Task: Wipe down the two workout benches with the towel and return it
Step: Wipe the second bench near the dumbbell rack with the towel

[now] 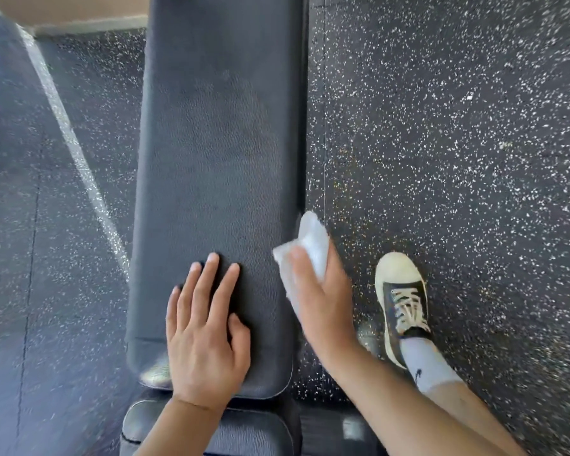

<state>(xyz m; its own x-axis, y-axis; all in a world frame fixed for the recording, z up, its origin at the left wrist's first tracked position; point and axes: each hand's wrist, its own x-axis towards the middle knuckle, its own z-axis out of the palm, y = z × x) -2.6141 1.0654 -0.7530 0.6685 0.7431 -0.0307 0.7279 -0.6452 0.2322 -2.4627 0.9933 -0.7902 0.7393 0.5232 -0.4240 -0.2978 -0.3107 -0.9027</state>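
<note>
On the near end of the black bench pad (211, 179), in the head view, the left hand (206, 327) lies flat with fingers spread, bracing. The right hand (321, 296) grips the crumpled white towel (308, 245) against the pad's right edge, above the speckled floor (458, 143) beside a sneaker (403, 301). The towel sits half off the side, so a stroke could slide off the pad and leave the centre unwiped. A loose grip could drop it onto the floor.
</note>
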